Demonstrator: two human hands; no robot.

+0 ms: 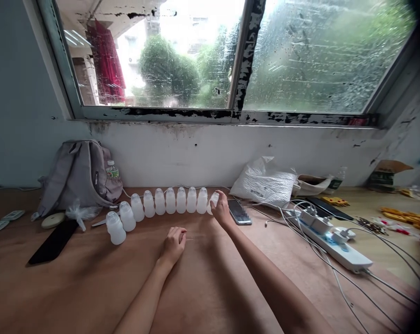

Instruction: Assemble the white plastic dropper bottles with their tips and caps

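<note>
- The right hand (pixel 221 211) is closed around the last small white bottle (pixel 213 200), at the right end of the row; the bottle leans a little and is partly hidden by the fingers.
- The left hand (pixel 174 243) rests on the bench (pixel 203 287) at about seven o'clock from the right hand, fingers curled loosely under, holding nothing.
- The row of bottles (pixel 164 202) runs out at nine o'clock from the right hand, each just beside the next, then bends toward the person at its left end.
- To do this well, I judge, the held bottle should stand upright, just beside its neighbour and in line with it, and be let go gently so that it does not knock the others over.
- A phone (pixel 240 212) lies at three o'clock, just beside the right hand; its screen is blurred.
- A white plastic bag (pixel 264 182) at two o'clock carries dark print too small to read.
- A power strip (pixel 330 241) with plugs and cables lies further off at four o'clock.
- A grey backpack (pixel 78 174) stands at ten o'clock against the wall, with a drinks bottle (pixel 111 170) in its side pocket; the green label cannot be read.
</note>
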